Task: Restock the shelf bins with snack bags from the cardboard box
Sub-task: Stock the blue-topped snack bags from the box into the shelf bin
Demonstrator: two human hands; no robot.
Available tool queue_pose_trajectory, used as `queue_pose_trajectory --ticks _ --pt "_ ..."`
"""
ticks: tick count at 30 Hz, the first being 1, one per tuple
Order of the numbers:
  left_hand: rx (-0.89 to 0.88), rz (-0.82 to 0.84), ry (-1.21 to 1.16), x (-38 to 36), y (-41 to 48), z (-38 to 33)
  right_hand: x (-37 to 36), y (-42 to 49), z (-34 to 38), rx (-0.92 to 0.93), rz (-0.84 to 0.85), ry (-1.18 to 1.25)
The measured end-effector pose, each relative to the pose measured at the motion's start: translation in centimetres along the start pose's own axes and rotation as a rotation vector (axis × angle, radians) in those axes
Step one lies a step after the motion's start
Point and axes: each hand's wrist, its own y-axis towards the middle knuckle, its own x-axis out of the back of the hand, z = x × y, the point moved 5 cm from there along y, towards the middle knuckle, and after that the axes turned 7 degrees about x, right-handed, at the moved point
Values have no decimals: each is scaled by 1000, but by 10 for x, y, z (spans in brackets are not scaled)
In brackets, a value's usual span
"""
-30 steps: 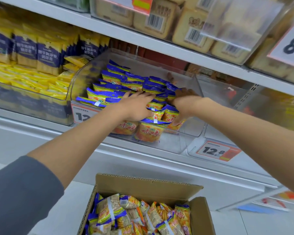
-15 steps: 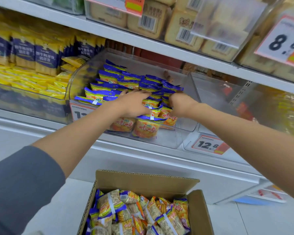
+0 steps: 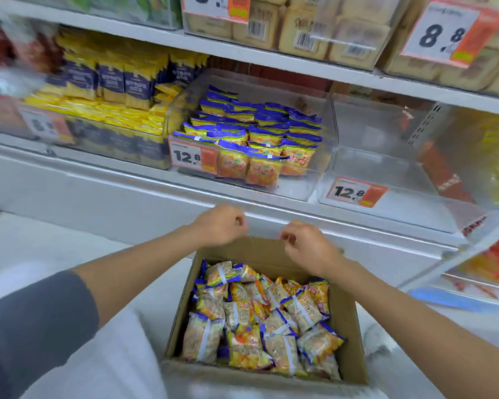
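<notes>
An open cardboard box point(image 3: 347, 321) stands on the floor below me, full of orange snack bags point(image 3: 260, 312) with blue edges. On the shelf above, a clear bin point(image 3: 327, 131) holds rows of the same bags point(image 3: 254, 133). My left hand point(image 3: 219, 226) and my right hand point(image 3: 306, 246) hover over the box's far edge, below the shelf. Both have loosely curled fingers and hold nothing.
A clear bin point(image 3: 386, 156) with a 12.8 price tag point(image 3: 355, 192) sits right of the stocked one. Yellow and blue packs point(image 3: 113, 90) fill the bin to the left. Packaged cakes point(image 3: 329, 27) line the upper shelf. A white shelf ledge point(image 3: 127, 191) juts out above the box.
Both hands have left the bags in the bin and come down and back to the box's far edge. The view has tilted down, showing more of the box.
</notes>
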Motion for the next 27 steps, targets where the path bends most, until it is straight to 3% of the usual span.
queue_pose_trajectory --ticks 6,14,17,22,27 --pt "176 6 -111 -32 -14 81 -116 -9 -23 -103 240 157" --pt "225 37 -235 -50 -23 106 -201 38 -9 89 432 23" --pt "225 14 -234 -50 -30 108 -197 45 -4 98 300 12" --pt "284 -62 -327 -40 -26 104 -135 46 -10 -145 182 381" --pt "258 141 -475 -50 -18 65 -64 17 -11 -273 108 691"
